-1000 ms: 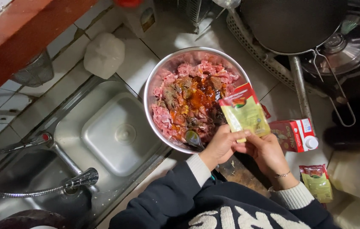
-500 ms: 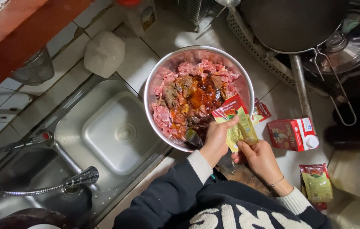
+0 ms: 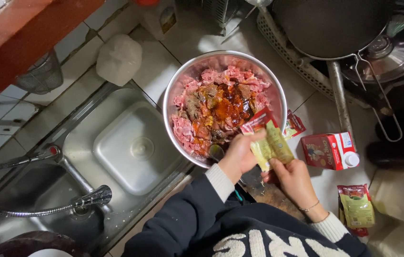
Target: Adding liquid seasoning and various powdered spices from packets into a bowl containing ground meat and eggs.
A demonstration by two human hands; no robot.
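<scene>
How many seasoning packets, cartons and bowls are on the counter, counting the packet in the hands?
Seasoning packets: 3, one held in both hands, one red by the bowl, one near the right arm
Cartons: 1, red and white
Bowls: 1, metal, with meat
Total: 5

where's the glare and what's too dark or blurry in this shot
Head view: glare on the steel sink and the metal bowl rim; the wok and stove corner at the upper right are deep in shadow; the seasoning packet between the left hand and right hand is slightly soft; the frame edges bend from the wide lens.
</scene>
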